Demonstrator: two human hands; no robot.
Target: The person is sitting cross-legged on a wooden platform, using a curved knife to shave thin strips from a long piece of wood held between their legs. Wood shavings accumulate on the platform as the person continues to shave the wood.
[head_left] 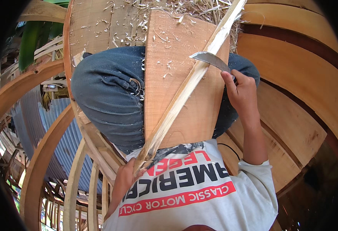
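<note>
Knife handle (233, 78) seemingly hidden in right hand (241, 91)

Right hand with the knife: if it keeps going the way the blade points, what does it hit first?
Most likely the bamboo strip: the right hand aims the knife leftward, its tip already at the strip's edge. Behind lies the wooden board, though depth is unclear.

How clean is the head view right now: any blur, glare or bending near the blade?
Head view: even daylight, no glare; the knife blade and bamboo strip are sharp, as are the right hand and left hand; fisheye bends the wooden planks toward the rim; corners are vignetted black.
</note>
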